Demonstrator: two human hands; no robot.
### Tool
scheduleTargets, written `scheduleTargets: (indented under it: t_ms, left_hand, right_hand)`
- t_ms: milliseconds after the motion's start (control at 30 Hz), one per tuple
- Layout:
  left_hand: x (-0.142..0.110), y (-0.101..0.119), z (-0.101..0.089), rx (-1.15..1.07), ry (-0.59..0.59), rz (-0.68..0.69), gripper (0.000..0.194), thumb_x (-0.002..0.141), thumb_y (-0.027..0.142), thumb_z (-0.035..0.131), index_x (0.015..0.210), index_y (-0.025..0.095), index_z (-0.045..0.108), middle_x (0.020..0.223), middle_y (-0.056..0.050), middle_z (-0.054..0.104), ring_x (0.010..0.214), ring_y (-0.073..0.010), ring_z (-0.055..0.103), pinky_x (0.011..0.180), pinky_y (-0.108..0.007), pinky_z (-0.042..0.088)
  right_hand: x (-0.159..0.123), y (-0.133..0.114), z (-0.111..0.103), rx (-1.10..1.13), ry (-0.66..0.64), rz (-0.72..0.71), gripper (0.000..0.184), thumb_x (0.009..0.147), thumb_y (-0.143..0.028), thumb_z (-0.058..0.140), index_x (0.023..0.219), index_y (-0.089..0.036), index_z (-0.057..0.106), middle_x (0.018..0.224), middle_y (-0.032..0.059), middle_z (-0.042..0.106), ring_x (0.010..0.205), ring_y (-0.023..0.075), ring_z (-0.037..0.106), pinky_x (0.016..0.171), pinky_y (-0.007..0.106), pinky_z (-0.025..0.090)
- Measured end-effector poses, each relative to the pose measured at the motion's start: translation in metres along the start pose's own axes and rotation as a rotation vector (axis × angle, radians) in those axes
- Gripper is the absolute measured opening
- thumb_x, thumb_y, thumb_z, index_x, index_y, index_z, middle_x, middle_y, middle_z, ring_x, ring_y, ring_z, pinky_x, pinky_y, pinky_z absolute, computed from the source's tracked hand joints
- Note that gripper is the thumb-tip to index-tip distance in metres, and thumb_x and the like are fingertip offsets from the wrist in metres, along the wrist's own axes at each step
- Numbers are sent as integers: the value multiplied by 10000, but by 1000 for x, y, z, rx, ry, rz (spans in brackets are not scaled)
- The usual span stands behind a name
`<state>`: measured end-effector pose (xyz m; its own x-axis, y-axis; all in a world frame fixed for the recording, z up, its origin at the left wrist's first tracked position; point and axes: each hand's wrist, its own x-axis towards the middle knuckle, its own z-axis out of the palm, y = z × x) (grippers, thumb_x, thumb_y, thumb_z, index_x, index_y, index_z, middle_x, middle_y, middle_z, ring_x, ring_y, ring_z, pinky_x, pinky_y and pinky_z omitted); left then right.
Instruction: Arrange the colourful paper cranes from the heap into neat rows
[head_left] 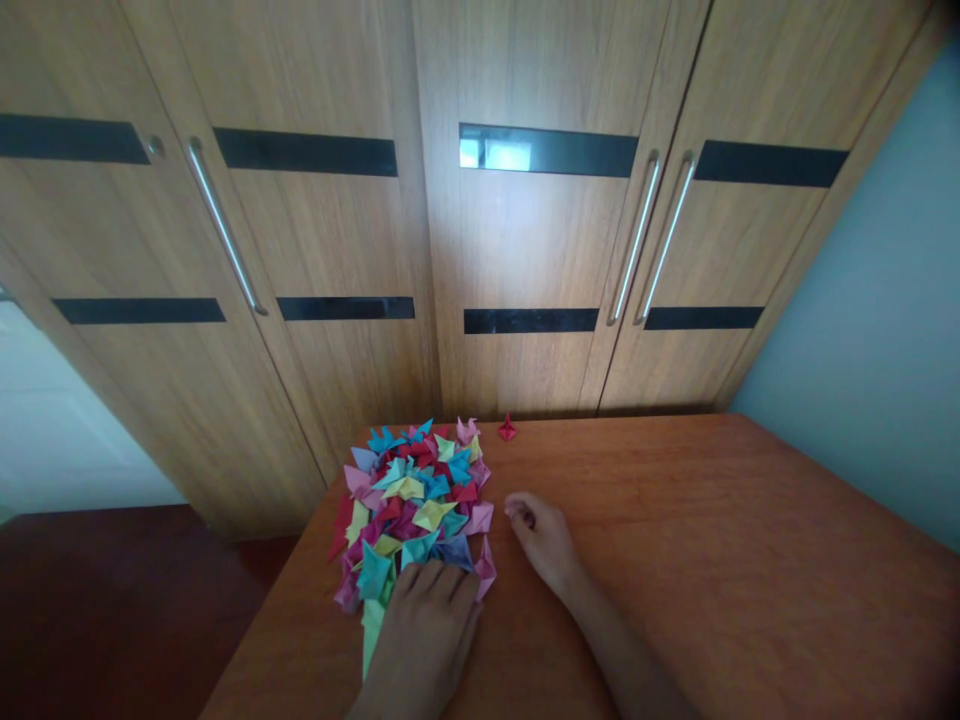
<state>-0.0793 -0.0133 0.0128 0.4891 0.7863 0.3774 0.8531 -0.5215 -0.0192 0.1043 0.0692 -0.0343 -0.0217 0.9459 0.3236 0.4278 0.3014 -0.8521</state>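
A heap of folded paper cranes [409, 488] in pink, red, yellow, green, blue and purple lies on the left part of the wooden table. My left hand [435, 610] rests palm down at the heap's near edge, fingers stretched forward and slightly apart; what lies beneath the palm is hidden. Just right of the heap, my right hand [546, 540] is loosely curled above the table, and nothing shows in its fingers. One red paper crane [508, 429] sits by itself near the table's far edge. A pale green paper piece [371, 635] sticks out left of my left wrist.
The brown table [697, 540] stretches to the right, up to a pale blue wall [870, 350]. Behind it stands a wooden wardrobe [517, 240] with black strips and metal handles. At the left, the table's edge drops to a dark red floor [135, 600].
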Motion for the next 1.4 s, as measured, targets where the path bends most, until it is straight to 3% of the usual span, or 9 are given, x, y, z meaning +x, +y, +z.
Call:
scheduleTargets:
  t_ms: [167, 367, 533, 700, 900, 1133, 1200, 1300, 1400]
  left_hand:
    - [1, -1, 6, 19, -19, -6, 230, 747, 86, 522, 820, 258, 656, 761, -29, 653, 729, -222, 592, 680, -366, 422]
    - [2, -1, -1, -113, -12, -62, 244, 833, 106, 477, 904, 258, 654, 837, -14, 665, 793, -212, 596, 733, -359, 438]
    - [8, -6, -1, -277, 48, -132, 216, 852, 129, 477, 930, 251, 637, 920, -17, 655, 847, -188, 599, 787, -322, 457]
    - [25, -5, -2, -458, 53, -131, 191, 848, 135, 491, 917, 241, 635, 888, -7, 650, 822, -155, 604, 764, -267, 463]
    - [55, -5, -13, -601, -115, -41, 168, 817, 139, 541, 874, 237, 665, 848, 3, 678, 806, -142, 612, 732, -223, 447]
    - [87, -12, -16, -599, -150, 96, 144, 829, 152, 549, 874, 220, 667, 837, 6, 686, 774, -122, 614, 732, -202, 427]
    - [106, -16, -15, -543, -126, 110, 147, 833, 153, 545, 878, 214, 671, 823, 4, 685, 763, -123, 611, 715, -202, 425]
    - [147, -25, -9, -385, -43, 113, 142, 841, 170, 541, 841, 200, 680, 824, -11, 685, 769, -135, 607, 720, -220, 425]
    - [192, -33, 4, -206, -2, 98, 154, 853, 221, 537, 875, 206, 688, 881, -30, 682, 816, -147, 606, 756, -235, 430]
  right_hand:
    - [1, -6, -5, 33, -93, 8, 209, 828, -253, 469, 846, -184, 666, 813, 27, 677, 730, 144, 599, 675, 235, 445]
    - [2, -7, -15, 286, -353, 48, 302, 821, -429, 539, 794, -163, 679, 672, -2, 605, 622, 117, 509, 578, 215, 374]
    - [2, -14, -20, 465, -400, 98, 304, 784, -455, 592, 747, -159, 652, 649, -18, 568, 610, 103, 473, 578, 210, 348]
    - [4, -17, -24, 509, -335, 136, 274, 732, -434, 645, 699, -162, 622, 635, -22, 555, 598, 99, 456, 573, 209, 338]
    - [9, -7, -29, 519, -289, 170, 255, 758, -386, 593, 638, -161, 585, 543, -51, 435, 528, 80, 356, 517, 204, 271]
    - [16, -3, -32, 586, -193, 146, 229, 789, -375, 530, 746, -165, 613, 621, -24, 521, 548, 91, 404, 521, 204, 302]
    - [20, 4, -32, 541, -83, 148, 273, 817, -408, 481, 769, -172, 610, 600, -27, 512, 532, 98, 411, 513, 208, 315]
    - [26, 17, -30, 305, 97, 140, 284, 830, -409, 453, 753, -184, 609, 563, -30, 503, 534, 117, 450, 527, 218, 347]
    - [27, 25, -28, 31, 121, 101, 249, 839, -363, 452, 796, -199, 634, 629, -13, 587, 582, 132, 523, 570, 222, 373]
